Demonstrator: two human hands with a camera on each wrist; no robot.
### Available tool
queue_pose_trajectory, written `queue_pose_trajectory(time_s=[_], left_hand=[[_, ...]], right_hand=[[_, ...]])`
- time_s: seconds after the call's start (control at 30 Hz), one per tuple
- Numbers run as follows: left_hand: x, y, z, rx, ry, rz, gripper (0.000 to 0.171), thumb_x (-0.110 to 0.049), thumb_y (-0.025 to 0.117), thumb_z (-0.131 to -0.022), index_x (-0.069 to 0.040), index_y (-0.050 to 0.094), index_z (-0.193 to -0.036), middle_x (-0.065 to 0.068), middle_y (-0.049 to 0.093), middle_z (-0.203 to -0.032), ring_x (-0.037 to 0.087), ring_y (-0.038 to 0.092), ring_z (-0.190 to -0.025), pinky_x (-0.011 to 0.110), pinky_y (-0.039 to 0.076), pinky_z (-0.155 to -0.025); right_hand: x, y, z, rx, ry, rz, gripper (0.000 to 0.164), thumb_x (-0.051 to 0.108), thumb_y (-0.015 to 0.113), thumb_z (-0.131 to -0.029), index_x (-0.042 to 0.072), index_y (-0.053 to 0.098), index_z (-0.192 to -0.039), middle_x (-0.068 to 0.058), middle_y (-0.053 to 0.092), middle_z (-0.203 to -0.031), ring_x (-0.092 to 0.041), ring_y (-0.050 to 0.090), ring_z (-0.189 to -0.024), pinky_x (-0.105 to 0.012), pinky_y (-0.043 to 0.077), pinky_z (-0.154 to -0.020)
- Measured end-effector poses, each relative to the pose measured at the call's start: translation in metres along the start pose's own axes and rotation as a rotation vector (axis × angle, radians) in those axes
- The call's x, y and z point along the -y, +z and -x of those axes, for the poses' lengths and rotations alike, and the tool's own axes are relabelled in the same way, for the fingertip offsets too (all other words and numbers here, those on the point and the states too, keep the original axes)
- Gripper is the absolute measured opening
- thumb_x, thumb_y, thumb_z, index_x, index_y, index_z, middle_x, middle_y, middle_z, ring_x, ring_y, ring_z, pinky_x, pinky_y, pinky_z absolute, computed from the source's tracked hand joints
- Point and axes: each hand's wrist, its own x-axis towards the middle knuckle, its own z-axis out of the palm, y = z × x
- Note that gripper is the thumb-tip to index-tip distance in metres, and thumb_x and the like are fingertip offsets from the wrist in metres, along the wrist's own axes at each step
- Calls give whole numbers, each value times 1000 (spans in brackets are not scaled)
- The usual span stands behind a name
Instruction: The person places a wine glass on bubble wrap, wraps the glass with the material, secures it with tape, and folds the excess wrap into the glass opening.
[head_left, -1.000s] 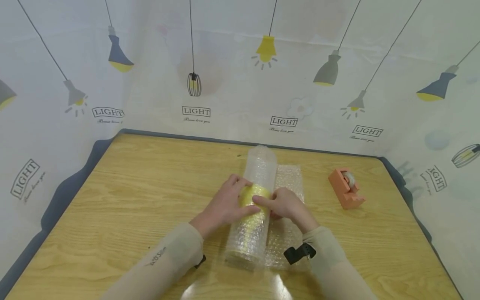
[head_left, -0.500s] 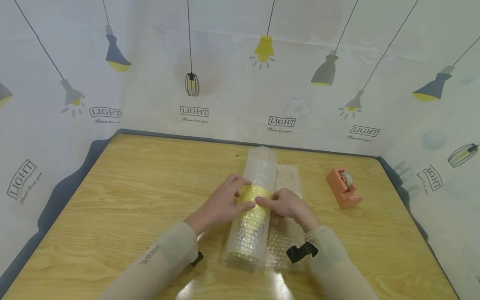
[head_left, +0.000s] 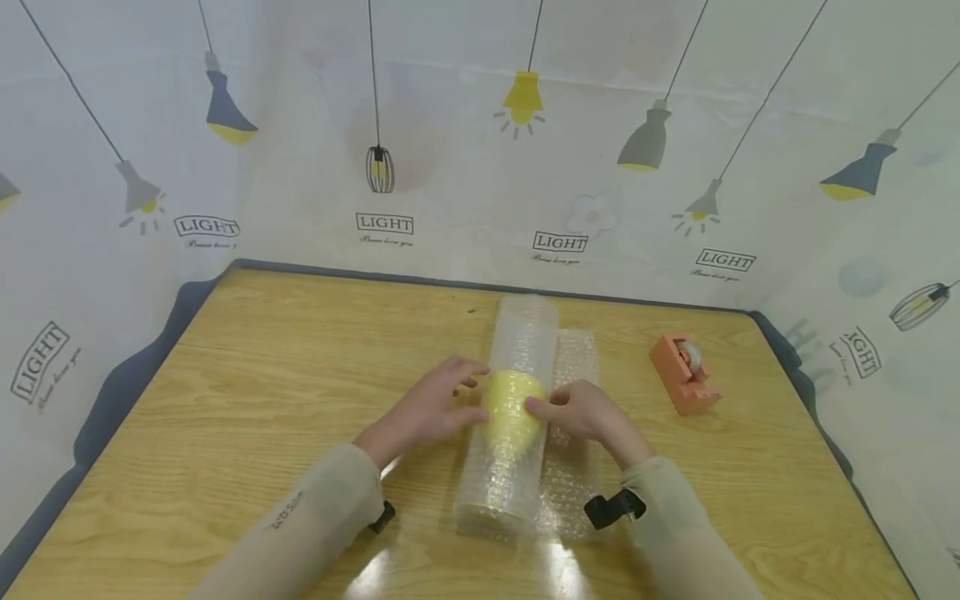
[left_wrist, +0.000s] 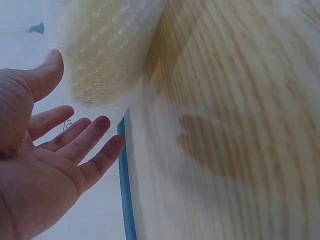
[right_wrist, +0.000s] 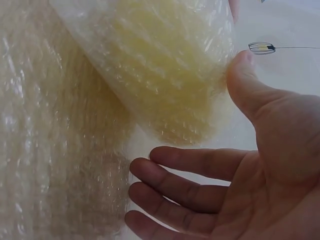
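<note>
A roll of bubble wrap (head_left: 525,333) lies lengthwise on the table, wound around a yellow rounded object (head_left: 514,408) that shows through its layers. To the right, a loose flap of bubble wrap (head_left: 573,483) lies flat. My left hand (head_left: 431,408) is at the roll's left side, fingers spread and relaxed; in the left wrist view the thumb (left_wrist: 47,75) is right by the wrap and the palm holds nothing. On the other side, my right hand (head_left: 585,408) has its thumb (right_wrist: 242,82) against the wrap over the yellow object, its fingers extended loosely beside the roll.
An orange tape dispenser (head_left: 684,375) with a roll of clear tape stands on the right of the wooden table (head_left: 300,358). A pale wall cloth (head_left: 465,167) printed with lamps surrounds the table's back and sides.
My left hand has drawn off the roll to the left, and my right hand has shifted slightly right, uncovering more of the yellow object. The roll has moved slightly to the right.
</note>
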Motion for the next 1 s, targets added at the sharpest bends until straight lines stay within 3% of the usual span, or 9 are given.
queue_pose_trajectory(time_s=[0.33, 0.43, 0.53, 0.6, 0.73, 0.8, 1.0], left_hand=[[0, 7, 0, 4, -43, -19, 71, -28, 78, -93, -11, 46, -155, 10, 49, -156, 30, 56, -133, 50, 48, -111], [0, 7, 0, 3, -38, -18, 70, -27, 78, -93, -10, 47, -154, 11, 50, -155, 31, 57, -133, 50, 49, -111], [2, 7, 0, -2, -29, -4, 67, -23, 78, -93, -9, 49, -152, 12, 53, -153, 32, 58, -132, 49, 51, -109], [3, 6, 1, -9, -22, 5, 66, -22, 79, -93, -8, 50, -151, 13, 54, -151, 32, 59, -131, 48, 52, -108], [4, 3, 5, -20, -31, 10, 66, -21, 79, -92, -8, 51, -150, 12, 55, -149, 32, 59, -130, 48, 52, -107], [4, 1, 7, -20, -35, 11, 67, -21, 79, -92, -8, 50, -150, 12, 55, -150, 33, 59, -130, 49, 51, -108], [4, -2, 11, -12, -31, 7, 66, -21, 77, -94, -7, 48, -151, 14, 53, -151, 35, 59, -130, 51, 51, -108]], right_hand=[[-9, -2, 3, 42, -73, -20, 61, 56, 56, -102, 3, 70, -129, -22, 68, -131, -40, 64, -120, -56, 53, -100], [-7, -3, 3, 64, -102, -55, 59, 55, 54, -103, 4, 71, -127, -18, 71, -121, -34, 67, -111, -52, 55, -96], [-5, -3, 2, 80, -115, -123, 54, 52, 55, -104, 5, 71, -125, -12, 72, -101, -26, 65, -92, -42, 53, -86], [-4, -1, 1, 89, -121, -163, 53, 51, 55, -104, 5, 71, -127, -9, 69, -89, -23, 62, -84, -37, 50, -82], [-1, 1, 0, 105, -120, -204, 48, 51, 57, -104, 5, 72, -109, -6, 59, -70, -20, 54, -69, -32, 46, -73], [0, 1, -1, 107, -116, -204, 48, 52, 57, -103, 7, 73, -109, -7, 55, -67, -19, 51, -65, -33, 46, -73], [4, 3, -4, 89, -104, -170, 60, 56, 60, -101, 5, 71, -130, -8, 69, -96, -21, 60, -83, -38, 52, -81]])
